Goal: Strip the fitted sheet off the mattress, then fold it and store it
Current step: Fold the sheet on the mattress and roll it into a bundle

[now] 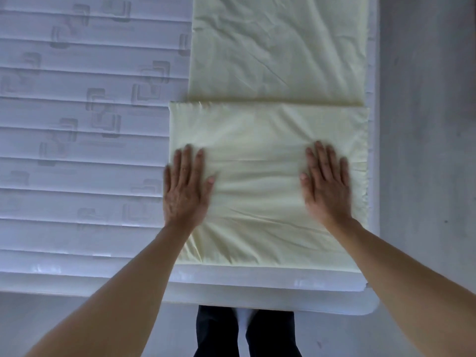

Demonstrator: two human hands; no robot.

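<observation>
Grey floor (pixel 425 124) runs along the right side of a bare white quilted mattress (pixel 85 130), whose near edge crosses the lower part of the view. On the mattress's right portion lies the pale yellow fitted sheet (pixel 270 55), laid out as a long strip running away from the person, with its near end folded back on itself into a thicker rectangular panel close to the mattress's near edge. The left hand (pixel 186 186) lies flat on the left margin of that folded panel, fingers straight and pointing away, its outer edge right at the panel's edge. The right hand (pixel 327 184) presses flat on the right part of the same panel, fingers straight; neither grip holds anything. Dark trousers (pixel 221 333) show below the mattress edge.
</observation>
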